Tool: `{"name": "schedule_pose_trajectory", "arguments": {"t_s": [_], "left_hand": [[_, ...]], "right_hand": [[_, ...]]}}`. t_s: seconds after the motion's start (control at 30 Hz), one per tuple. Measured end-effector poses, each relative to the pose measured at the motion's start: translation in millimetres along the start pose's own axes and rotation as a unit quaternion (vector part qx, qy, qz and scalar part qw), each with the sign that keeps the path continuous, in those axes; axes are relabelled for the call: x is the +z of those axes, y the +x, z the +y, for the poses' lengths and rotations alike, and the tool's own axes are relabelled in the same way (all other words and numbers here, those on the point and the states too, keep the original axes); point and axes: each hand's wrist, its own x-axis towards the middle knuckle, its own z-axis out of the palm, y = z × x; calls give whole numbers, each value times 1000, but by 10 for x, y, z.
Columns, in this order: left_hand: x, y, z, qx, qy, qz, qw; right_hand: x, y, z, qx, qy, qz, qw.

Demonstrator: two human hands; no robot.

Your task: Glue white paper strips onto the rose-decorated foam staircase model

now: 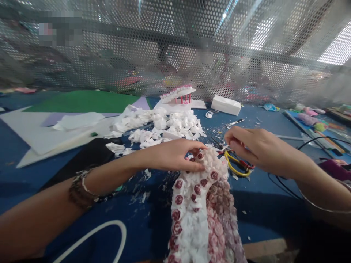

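Note:
A long craft piece (pixel 204 208) covered in white paper ruffles and small red and pink rolled paper roses runs from the table middle toward me. My left hand (pixel 175 155), with a beaded bracelet on its wrist, pinches a small red-and-white rose at the piece's far end, fingers closed on it. My right hand (pixel 255 146) hovers just to the right, fingers curled together above yellow-handled scissors (pixel 238 166); what it holds is hidden.
A heap of white paper scraps (pixel 161 126) lies beyond my hands on the blue table (pixel 137 212). White and green sheets (pixel 55 120) lie at left, a white box (pixel 226 105) and a small pink-legged model (pixel 178 93) at the back. Black cables (pixel 285 186) trail at right. A perforated metal screen (pixel 175 44) stands behind.

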Motion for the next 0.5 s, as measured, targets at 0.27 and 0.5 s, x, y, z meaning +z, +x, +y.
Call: {"name": "schedule_pose_trajectory", "arguments": {"t_s": [0.27,0.5], "left_hand": [[-274,-261,84,-27,28,176,984],[-404,-459,149,-9,141,273,951]], "right_hand": [[-79,-49,6,-29,19,95,995],[-96,-83,19,-15,-1,142,990]]}}
